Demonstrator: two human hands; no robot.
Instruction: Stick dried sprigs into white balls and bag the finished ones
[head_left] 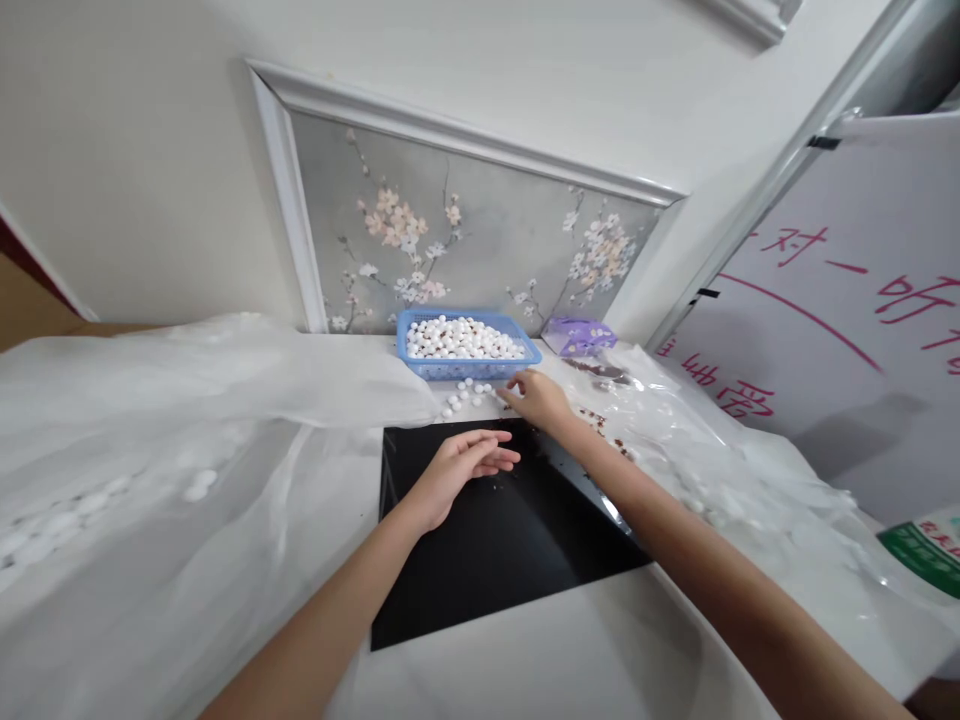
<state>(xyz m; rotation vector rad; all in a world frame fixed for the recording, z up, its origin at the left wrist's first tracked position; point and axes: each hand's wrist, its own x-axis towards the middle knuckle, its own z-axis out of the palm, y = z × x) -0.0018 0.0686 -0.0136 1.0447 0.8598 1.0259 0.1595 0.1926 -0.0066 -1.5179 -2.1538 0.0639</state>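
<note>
My left hand (469, 468) hovers over a black mat (487, 560), its fingers stretched out and nothing seen in them. Farther forward, at the mat's back edge, my right hand (538, 402) has its thumb and fingertips drawn together. Whatever it may pinch is too small to make out. Several loose small white balls (466, 394) lie on the table just left of those fingertips. Right behind them stands a blue plastic basket (537, 357) heaped with more white balls (461, 338), some showing brown spots. Small reddish-brown bits (621, 447) are scattered beside my right forearm.
A large clear plastic bag (225, 375) with white balls inside covers the left side. More clear plastic (697, 430) spreads on the right. A purple package (579, 336) sits by the basket against the floral wall panel (480, 220). A whiteboard (847, 220) with red writing stands at right.
</note>
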